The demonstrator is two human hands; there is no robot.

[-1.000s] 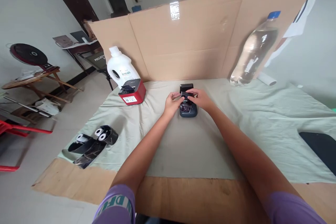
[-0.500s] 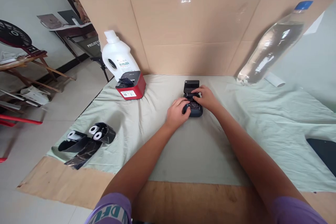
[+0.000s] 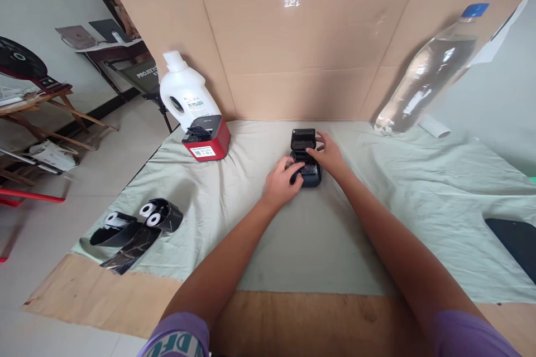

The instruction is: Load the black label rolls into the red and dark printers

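Observation:
A small black portable printer (image 3: 311, 179) sits in the middle of the cloth, its hinged lid (image 3: 303, 138) raised at the back. Inside the bay lies something dark and shiny that I cannot make out clearly. My left hand (image 3: 281, 181) grips the printer's left front, its thumb low on the body and its fingers curled over the bay. On the other side, my right hand (image 3: 329, 155) pinches the lid's right edge, with the index finger behind it and the thumb in front. The fingers partly cover the bay.
A red and black box-shaped device (image 3: 209, 142) stands before a white jug (image 3: 188, 92) at the back left. Several paper rolls (image 3: 154, 218) with black strips lie left. A clear bottle (image 3: 431, 75) leans against the cardboard (image 3: 301, 44); a dark phone-like slab (image 3: 513, 242) lies right.
My right fingers have shifted from above the bay to the right edge of the raised lid. My left fingers reach slightly further over the bay. The view has moved a little.

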